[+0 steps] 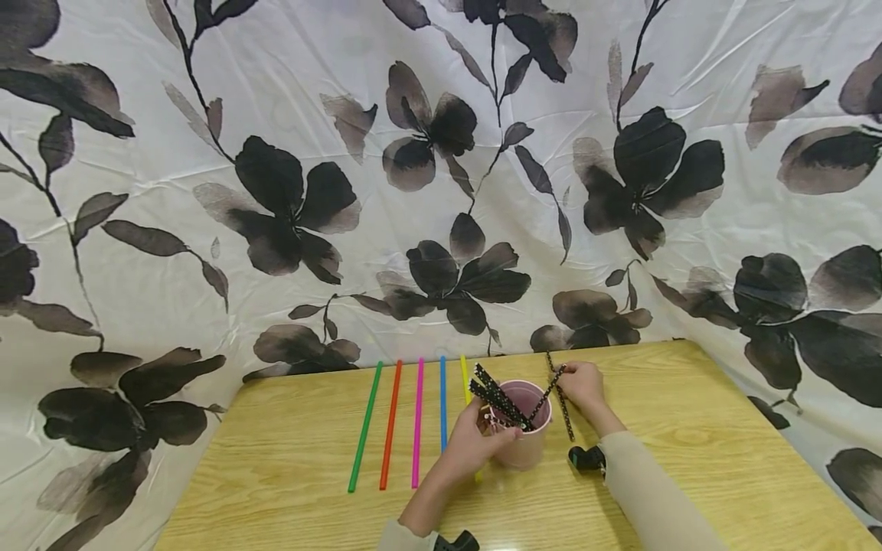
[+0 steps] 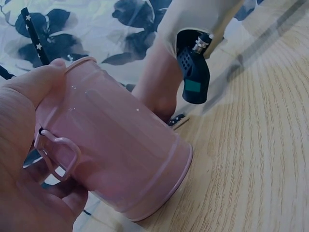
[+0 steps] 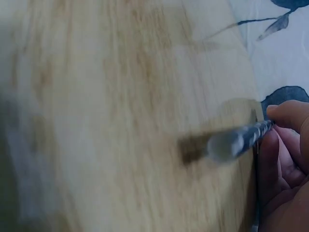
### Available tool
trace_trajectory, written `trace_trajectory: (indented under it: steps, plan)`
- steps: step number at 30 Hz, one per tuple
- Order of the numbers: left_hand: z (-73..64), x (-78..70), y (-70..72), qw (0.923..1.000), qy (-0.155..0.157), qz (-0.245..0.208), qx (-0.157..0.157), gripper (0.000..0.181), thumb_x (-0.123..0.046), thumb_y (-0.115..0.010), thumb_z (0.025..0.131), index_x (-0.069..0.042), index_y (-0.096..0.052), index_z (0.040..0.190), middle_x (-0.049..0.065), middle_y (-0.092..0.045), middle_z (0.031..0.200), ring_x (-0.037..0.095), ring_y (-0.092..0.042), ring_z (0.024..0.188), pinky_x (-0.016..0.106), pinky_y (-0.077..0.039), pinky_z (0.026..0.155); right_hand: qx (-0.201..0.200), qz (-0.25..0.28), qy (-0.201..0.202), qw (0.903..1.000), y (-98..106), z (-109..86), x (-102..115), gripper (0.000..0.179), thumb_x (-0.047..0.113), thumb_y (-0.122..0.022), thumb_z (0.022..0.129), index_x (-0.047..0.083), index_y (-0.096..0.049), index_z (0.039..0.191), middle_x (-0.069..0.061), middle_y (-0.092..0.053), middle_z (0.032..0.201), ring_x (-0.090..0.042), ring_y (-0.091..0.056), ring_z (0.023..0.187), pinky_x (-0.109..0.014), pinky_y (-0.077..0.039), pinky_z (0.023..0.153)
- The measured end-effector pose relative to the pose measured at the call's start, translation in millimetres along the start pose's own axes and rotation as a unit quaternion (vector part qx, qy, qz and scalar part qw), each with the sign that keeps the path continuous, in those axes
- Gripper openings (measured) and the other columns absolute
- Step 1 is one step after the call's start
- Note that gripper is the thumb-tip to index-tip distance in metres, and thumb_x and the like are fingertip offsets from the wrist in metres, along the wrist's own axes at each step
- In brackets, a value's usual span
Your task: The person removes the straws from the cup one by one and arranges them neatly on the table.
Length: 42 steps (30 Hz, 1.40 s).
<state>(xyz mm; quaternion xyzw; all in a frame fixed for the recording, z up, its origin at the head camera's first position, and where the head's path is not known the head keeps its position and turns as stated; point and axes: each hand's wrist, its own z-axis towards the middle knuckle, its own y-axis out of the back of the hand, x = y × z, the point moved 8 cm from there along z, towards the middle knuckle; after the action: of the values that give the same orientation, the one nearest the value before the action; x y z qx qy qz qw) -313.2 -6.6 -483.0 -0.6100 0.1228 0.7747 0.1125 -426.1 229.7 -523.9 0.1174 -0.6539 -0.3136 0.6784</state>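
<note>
My left hand grips a pink metal pail near its rim, with the thumb on the rim and the fingers by the wire loop on its side. Black straws with white stars lean in a bunch inside the pail. One more black straw leans the other way, out over the pail's right rim. Just right of the pail, my right hand pinches a black patterned straw between thumb and finger. That straw's near end points toward the right wrist camera, close over the table.
On the wooden table, a green straw, a red straw, a pink straw, a blue straw and a yellow straw lie in a row. Floral cloth hangs behind the table.
</note>
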Motion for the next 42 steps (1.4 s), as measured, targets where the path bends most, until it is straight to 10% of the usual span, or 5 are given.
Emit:
trace_trajectory:
  steps: [42]
  plan:
    - [-0.4, -0.3, -1.3, 1.0, 0.004, -0.007, 0.001, 0.07, -0.009, -0.075, 0.084, -0.001, -0.039, 0.144, 0.015, -0.049, 0.135, 0.028, -0.049, 0.123, 0.036, -0.039, 0.103, 0.041, -0.036, 0.069, 0.9961, -5, -0.7, 9, 0.018, 0.018, -0.078, 0.08, 0.004, -0.074, 0.09, 0.001, -0.066, 0.068, -0.013, -0.055, 0.059, -0.029, -0.044, 0.058]
